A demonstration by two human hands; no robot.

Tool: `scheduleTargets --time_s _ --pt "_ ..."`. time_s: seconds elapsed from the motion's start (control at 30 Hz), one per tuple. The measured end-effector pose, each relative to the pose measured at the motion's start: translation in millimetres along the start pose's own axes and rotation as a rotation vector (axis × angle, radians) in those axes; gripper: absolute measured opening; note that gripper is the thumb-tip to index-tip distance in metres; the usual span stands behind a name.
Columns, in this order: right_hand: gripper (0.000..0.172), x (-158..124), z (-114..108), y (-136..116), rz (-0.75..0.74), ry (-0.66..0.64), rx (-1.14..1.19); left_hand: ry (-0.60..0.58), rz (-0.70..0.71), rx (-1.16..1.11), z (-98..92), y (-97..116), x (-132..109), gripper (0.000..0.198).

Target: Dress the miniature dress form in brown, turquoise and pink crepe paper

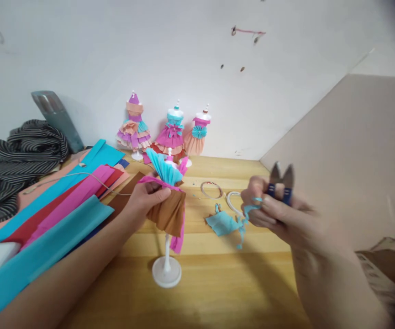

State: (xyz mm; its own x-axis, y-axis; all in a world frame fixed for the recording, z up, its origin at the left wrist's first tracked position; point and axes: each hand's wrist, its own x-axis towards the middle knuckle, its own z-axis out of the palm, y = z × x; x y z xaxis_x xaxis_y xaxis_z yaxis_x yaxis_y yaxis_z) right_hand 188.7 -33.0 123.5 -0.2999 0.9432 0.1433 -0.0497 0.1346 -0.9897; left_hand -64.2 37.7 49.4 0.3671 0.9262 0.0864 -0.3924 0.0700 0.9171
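At the waist of a miniature dress form, my left hand (150,197) is closed, thumb and fingers pinching the paper dress. The dress has a pleated light-blue top (165,168), a pink band and a brown skirt (170,212), with a pink strip hanging behind. Its white round base (166,272) rests on the table. My right hand (282,214), raised to the right, is closed around small snips (282,182), blades pointing up and apart. Thin light-blue paper scraps (247,214) hang from its fingers. Below them a larger light-blue scrap (222,222) lies on the wood.
Three dressed miniature forms, including a purple-and-peach one (134,125), stand by the wall. Coloured crepe paper sheets (70,237) cover the left side, beside a striped cloth (29,151) and a grey bottle (58,121). Rings of wire (211,190) lie on the wooden table (218,292).
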Motion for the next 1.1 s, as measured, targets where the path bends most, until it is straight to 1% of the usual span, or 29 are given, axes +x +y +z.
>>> scheduleTargets --time_s 0.07,0.13,0.17,0.2,0.3,0.37,0.43,0.47,0.53,0.6,0.63,0.73,0.77,0.83,0.87,0.93,1.0,1.1 --pt "0.030 3.1 -4.9 15.6 0.051 0.032 -0.199 0.011 -0.009 -0.003 -0.9 4.7 0.8 0.040" --pt "0.028 8.6 -11.4 33.1 0.151 0.022 -0.479 0.019 0.010 -0.005 0.5 9.1 -0.7 0.037" --pt "0.027 11.6 -15.3 42.0 0.199 0.009 -0.600 0.017 0.013 -0.010 1.8 11.0 -2.0 0.039" --pt "0.027 14.5 -19.4 50.7 0.233 0.028 -0.706 0.012 0.015 -0.015 3.4 12.7 -3.4 0.042" --pt "0.020 20.3 -31.0 71.0 0.251 0.126 -0.772 -0.035 0.000 -0.028 8.1 15.9 -7.0 0.059" --pt "0.017 21.2 -35.1 77.0 0.224 0.211 -0.786 -0.086 -0.003 -0.039 10.3 15.9 -8.2 0.067" --pt "0.021 20.0 -34.5 76.4 0.174 0.287 -0.788 -0.129 0.004 -0.053 11.4 14.3 -8.8 0.072" --pt "0.026 18.6 -32.3 74.4 0.142 0.317 -0.774 -0.148 0.005 -0.056 11.6 13.0 -9.1 0.072" --pt "0.035 14.0 -24.9 68.8 0.081 0.352 -0.708 -0.169 0.007 -0.051 11.4 10.5 -10.3 0.068" --pt "0.038 7.5 -14.1 63.0 0.018 0.380 -0.551 -0.195 0.019 -0.044 11.3 8.7 -12.3 0.060" --pt "0.037 4.0 -7.8 60.5 -0.013 0.382 -0.499 -0.206 0.023 -0.039 11.4 8.3 -13.5 0.055" --pt "0.030 -4.1 15.0 55.1 -0.081 0.321 -0.437 -0.223 0.029 -0.021 12.9 8.4 -17.0 0.047" --pt "0.028 -5.2 23.4 53.8 -0.065 0.277 -0.422 -0.221 0.034 -0.009 13.2 8.5 -17.7 0.047" --pt "0.031 -4.6 40.1 51.9 -0.107 0.307 -0.379 -0.206 0.061 0.031 12.8 7.9 -17.9 0.048" --pt "0.031 -3.2 47.7 51.2 -0.089 0.303 -0.374 -0.199 0.077 0.052 11.9 7.2 -17.5 0.048" --pt "0.029 0.2 60.5 51.0 -0.102 0.298 -0.366 -0.199 0.098 0.076 9.0 5.1 -16.2 0.047" --pt "0.024 2.3 68.8 52.7 -0.161 0.313 -0.385 -0.215 0.080 0.050 5.9 3.7 -15.2 0.046" --pt "0.017 1.1 73.5 58.3 -0.275 0.343 -0.456 -0.222 0.034 -0.029 3.9 5.1 -16.0 0.046"
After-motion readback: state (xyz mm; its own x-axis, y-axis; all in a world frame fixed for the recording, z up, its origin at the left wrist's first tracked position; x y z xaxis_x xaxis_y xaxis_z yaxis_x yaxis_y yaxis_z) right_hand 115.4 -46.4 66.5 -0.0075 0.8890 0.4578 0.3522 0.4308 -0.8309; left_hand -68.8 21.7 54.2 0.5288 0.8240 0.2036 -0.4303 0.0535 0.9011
